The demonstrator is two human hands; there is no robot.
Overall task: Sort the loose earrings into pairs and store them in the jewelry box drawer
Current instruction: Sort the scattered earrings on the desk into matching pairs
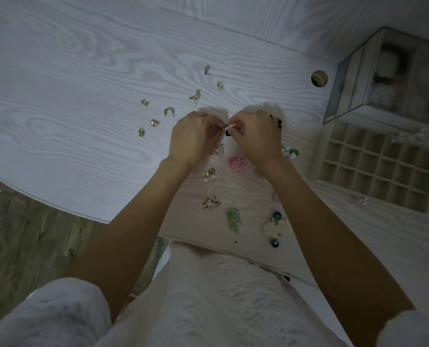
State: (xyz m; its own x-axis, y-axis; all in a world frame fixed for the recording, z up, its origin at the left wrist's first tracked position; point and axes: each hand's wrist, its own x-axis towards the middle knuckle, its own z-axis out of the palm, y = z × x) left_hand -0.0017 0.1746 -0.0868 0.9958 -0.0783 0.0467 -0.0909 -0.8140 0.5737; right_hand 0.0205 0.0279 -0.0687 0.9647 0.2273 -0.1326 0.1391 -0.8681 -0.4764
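Observation:
My left hand and my right hand meet over the middle of the white table, fingertips pinched together on one small pale earring with a dark bead hanging under it. Loose earrings lie all around: gold studs to the left, a pink flower pair just below my hands, a green drop and a cream flower with blue beads near the front edge. The jewelry box drawer, a grid of small empty compartments, is pulled out at the right.
A clear jewelry box stands behind the drawer at the far right. A round cable hole sits in the table beside it. The table's front edge curves at the left, with wood floor below.

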